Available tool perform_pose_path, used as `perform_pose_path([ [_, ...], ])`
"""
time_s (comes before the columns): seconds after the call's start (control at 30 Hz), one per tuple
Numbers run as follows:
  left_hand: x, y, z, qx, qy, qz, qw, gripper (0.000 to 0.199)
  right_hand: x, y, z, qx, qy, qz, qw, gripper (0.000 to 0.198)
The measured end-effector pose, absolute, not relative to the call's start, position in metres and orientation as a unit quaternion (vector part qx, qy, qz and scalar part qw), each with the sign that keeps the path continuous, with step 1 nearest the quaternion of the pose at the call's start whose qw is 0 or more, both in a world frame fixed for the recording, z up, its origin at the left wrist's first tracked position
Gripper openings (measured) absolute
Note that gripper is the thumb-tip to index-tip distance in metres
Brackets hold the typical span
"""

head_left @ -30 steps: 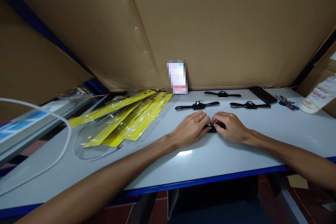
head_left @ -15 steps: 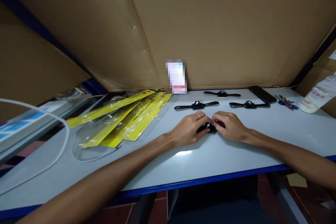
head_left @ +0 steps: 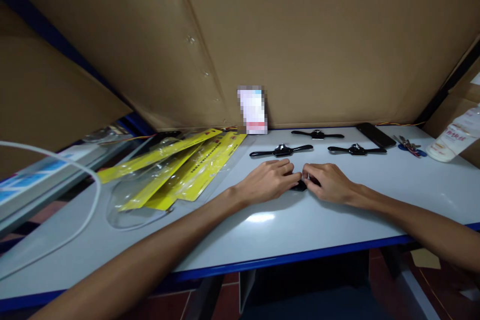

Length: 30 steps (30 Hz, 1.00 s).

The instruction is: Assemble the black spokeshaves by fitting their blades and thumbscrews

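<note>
Black tool (head_left: 300, 186), centre now covered

Left hand (head_left: 273, 180): fingers bent, having slid over the tool's middle, exposed half a second ago; attention seemingly there. Right hand (head_left: 328, 181): thumb and fingertips nearly closed at its right (firmness of either hold: cannot tell). Tool beneath fingertips, on table (head_left: 337, 222). Forearms converging.

We note a dark phone (head_left: 375, 135) flat on the counter (head_left: 300, 235), keys (head_left: 405, 144) just beside it. We find a white bottle (head_left: 453, 139) with red lettering right of the keys. At left, we record a looping white cable (head_left: 100, 189); at the rear, a blurred panel (head_left: 255, 111) before the cardboard wall (head_left: 337, 50).
</note>
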<state>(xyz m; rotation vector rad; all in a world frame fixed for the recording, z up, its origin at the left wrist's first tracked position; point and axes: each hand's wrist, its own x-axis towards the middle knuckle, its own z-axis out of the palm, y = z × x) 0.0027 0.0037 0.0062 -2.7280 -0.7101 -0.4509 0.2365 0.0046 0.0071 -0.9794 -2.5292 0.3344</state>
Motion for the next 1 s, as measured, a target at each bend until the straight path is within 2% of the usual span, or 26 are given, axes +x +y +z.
perform_pose_path([
  [0.2,0.009,0.002,0.003,-0.929,-0.316,-0.178,0.078,0.029,0.236,0.003,0.01,-0.352,-0.913,0.111,0.174,0.018],
  [0.43,0.019,-0.008,0.005,-0.888,-0.43,-0.145,0.07,0.027,0.238,0.002,0.012,-0.338,-0.925,0.104,0.139,0.017],
  [0.57,0.02,-0.01,0.005,-0.849,-0.502,-0.164,0.003,0.014,0.238,0.003,0.011,-0.329,-0.929,0.099,0.14,0.013],
  [0.67,0.016,-0.006,0.006,-0.878,-0.449,-0.166,0.012,0.013,0.238,0.003,0.01,-0.328,-0.929,0.101,0.138,0.014],
  [0.83,0.006,-0.002,0.012,-0.929,-0.332,-0.12,0.11,0.034,0.237,0.002,0.011,-0.329,-0.93,0.094,0.132,0.015],
  [1.0,0.003,0.0,0.014,-0.936,-0.314,-0.104,0.121,0.034,0.237,0.002,0.012,-0.33,-0.931,0.093,0.126,0.016],
])
